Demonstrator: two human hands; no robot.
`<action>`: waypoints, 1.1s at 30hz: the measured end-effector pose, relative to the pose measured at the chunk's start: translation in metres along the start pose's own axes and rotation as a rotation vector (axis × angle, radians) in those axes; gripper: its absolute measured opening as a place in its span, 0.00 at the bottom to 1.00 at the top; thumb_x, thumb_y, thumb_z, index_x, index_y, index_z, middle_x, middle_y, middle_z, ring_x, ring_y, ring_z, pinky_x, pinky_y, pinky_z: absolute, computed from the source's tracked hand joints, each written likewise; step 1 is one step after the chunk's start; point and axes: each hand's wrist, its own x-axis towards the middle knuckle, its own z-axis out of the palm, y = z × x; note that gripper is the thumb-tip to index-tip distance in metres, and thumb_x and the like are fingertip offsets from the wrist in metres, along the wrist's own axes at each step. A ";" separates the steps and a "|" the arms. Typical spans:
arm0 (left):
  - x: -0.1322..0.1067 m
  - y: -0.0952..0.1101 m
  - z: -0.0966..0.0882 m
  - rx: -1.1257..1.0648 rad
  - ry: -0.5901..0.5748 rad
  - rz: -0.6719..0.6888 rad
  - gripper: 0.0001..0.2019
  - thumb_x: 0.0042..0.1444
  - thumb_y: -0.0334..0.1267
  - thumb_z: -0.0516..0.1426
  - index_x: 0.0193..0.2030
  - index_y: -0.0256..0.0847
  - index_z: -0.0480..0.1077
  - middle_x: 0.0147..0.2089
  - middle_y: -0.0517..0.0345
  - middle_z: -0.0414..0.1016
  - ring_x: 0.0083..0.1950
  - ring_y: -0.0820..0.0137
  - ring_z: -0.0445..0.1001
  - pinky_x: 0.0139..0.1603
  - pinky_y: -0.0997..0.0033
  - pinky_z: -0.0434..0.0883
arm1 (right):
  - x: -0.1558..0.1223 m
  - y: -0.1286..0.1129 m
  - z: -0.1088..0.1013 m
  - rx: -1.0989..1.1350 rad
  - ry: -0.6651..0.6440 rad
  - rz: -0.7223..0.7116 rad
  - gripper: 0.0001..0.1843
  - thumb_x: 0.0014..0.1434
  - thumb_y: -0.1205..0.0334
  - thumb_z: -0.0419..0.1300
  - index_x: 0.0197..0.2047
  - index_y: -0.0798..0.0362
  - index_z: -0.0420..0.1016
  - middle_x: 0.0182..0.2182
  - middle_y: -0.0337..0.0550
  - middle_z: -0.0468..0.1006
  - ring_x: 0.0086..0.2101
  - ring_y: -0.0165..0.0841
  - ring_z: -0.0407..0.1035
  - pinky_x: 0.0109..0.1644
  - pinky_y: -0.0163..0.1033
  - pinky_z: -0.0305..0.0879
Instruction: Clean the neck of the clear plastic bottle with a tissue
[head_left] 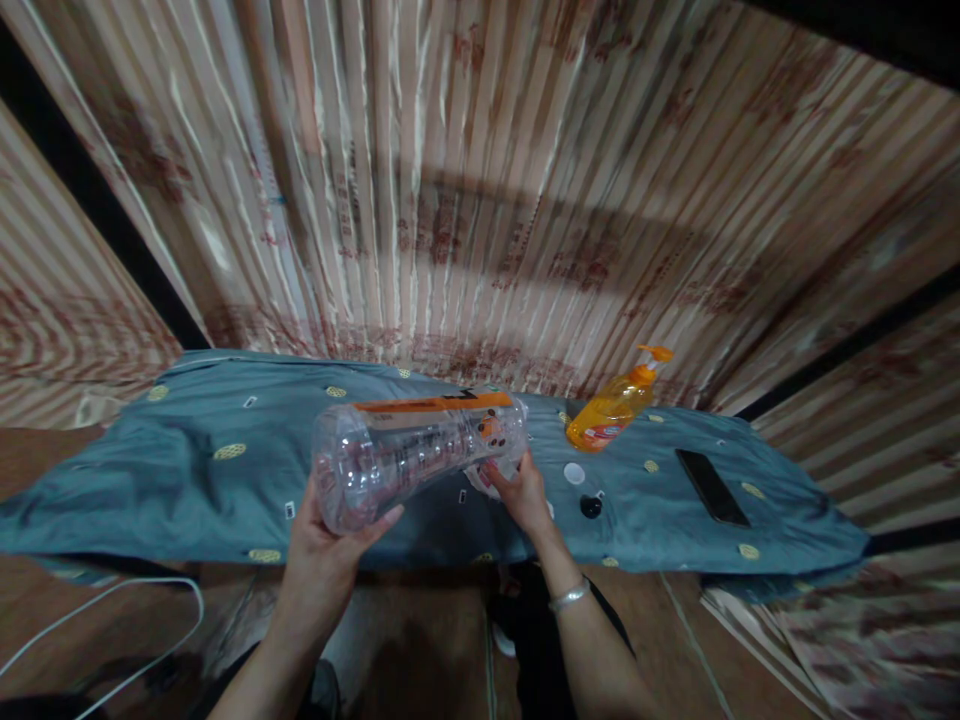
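A large clear plastic bottle with an orange-topped label lies nearly level in the air above the cloth. My left hand is closed around one wide end, thumb along the underside. At the bottle's other end, my right hand pinches a crumpled whitish wipe against its lower side; part of the wipe is hidden. The bottle looks see-through, with no liquid visible in it. To the right of my right hand lie a white round disc and a small black cap-like piece.
A tilted-looking pump bottle of orange liquid stands at the back of the teal patterned cloth. Farther right lies a black phone. Striped curtains hang behind. A white cable loops at lower left.
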 end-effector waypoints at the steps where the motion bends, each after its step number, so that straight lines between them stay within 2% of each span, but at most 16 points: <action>1: 0.000 -0.001 0.000 0.003 0.004 -0.003 0.45 0.28 0.44 0.82 0.57 0.43 0.76 0.54 0.50 0.86 0.58 0.50 0.83 0.75 0.40 0.68 | 0.000 0.001 0.000 -0.005 0.002 0.002 0.34 0.54 0.40 0.70 0.57 0.51 0.73 0.48 0.57 0.90 0.48 0.53 0.85 0.54 0.55 0.80; 7: -0.001 0.002 0.003 -0.002 0.027 -0.027 0.46 0.26 0.45 0.82 0.56 0.43 0.76 0.54 0.50 0.85 0.59 0.49 0.82 0.75 0.40 0.68 | 0.000 0.000 0.000 0.008 0.001 -0.012 0.32 0.56 0.42 0.70 0.58 0.50 0.74 0.47 0.53 0.91 0.47 0.51 0.86 0.52 0.53 0.81; 11: -0.002 0.003 0.004 -0.014 0.048 -0.034 0.47 0.25 0.44 0.82 0.57 0.42 0.76 0.54 0.50 0.84 0.61 0.47 0.81 0.76 0.40 0.67 | 0.000 -0.003 -0.001 -0.003 0.013 -0.004 0.33 0.54 0.40 0.71 0.57 0.51 0.75 0.47 0.55 0.90 0.46 0.52 0.86 0.52 0.54 0.81; 17: -0.001 0.003 0.005 0.023 0.038 -0.017 0.45 0.26 0.45 0.81 0.57 0.45 0.76 0.53 0.52 0.85 0.60 0.47 0.83 0.74 0.39 0.69 | -0.001 -0.008 -0.003 0.029 -0.003 0.005 0.32 0.54 0.41 0.71 0.56 0.49 0.76 0.45 0.52 0.91 0.44 0.51 0.86 0.50 0.53 0.82; 29: -0.001 0.004 0.005 0.003 0.042 -0.021 0.47 0.24 0.44 0.81 0.58 0.43 0.76 0.52 0.51 0.85 0.60 0.46 0.82 0.75 0.38 0.68 | -0.001 -0.006 -0.002 -0.007 0.017 -0.010 0.33 0.54 0.40 0.71 0.57 0.50 0.77 0.48 0.53 0.91 0.47 0.51 0.86 0.53 0.54 0.82; 33: 0.000 0.003 0.005 0.013 0.023 -0.009 0.46 0.26 0.46 0.81 0.57 0.44 0.77 0.52 0.51 0.85 0.60 0.47 0.82 0.75 0.39 0.69 | -0.001 -0.006 -0.003 -0.008 0.019 0.007 0.32 0.54 0.42 0.71 0.57 0.50 0.77 0.47 0.54 0.91 0.47 0.52 0.86 0.53 0.55 0.81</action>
